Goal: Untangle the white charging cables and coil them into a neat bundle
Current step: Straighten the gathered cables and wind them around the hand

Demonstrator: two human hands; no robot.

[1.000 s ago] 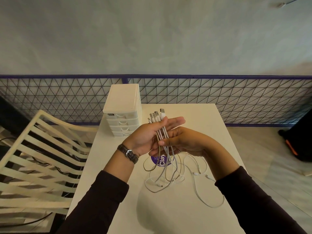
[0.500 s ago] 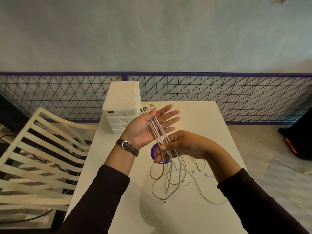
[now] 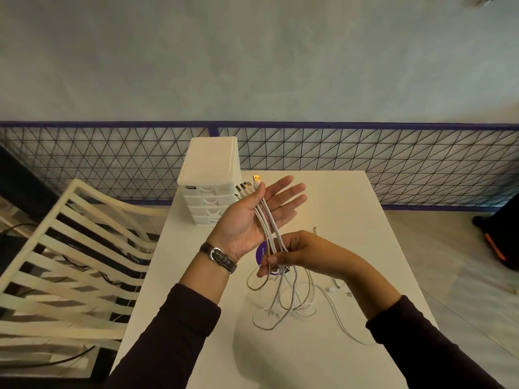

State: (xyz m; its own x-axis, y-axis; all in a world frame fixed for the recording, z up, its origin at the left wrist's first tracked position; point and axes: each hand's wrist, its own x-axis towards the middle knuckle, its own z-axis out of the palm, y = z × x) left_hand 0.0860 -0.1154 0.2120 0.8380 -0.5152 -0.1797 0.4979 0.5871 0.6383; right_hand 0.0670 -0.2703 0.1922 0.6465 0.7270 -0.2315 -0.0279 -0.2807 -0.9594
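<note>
Ideally the right hand (image 3: 292, 255) should be sliding down the white charging cables (image 3: 269, 228) with a loose pinch, easing crossings out toward the ends trailing on the table (image 3: 351, 220). It is closing around the strands below the left hand (image 3: 252, 217), which is lying flat and wide open under them, plugs (image 3: 248, 188) resting past the fingertips.

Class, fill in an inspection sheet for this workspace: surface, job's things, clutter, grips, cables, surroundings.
Surface: white table, mostly bare.
Job's things: white charging cables, plug ends gathered at the fingertips, tails looped on the table.
Clutter: white drawer unit; purple round label.
Grips: left hand open, palm up under the cables; right hand pinching them.
Cables: not yet coiled.
Surroundings: slatted chair, mesh railing, grey wall.
</note>
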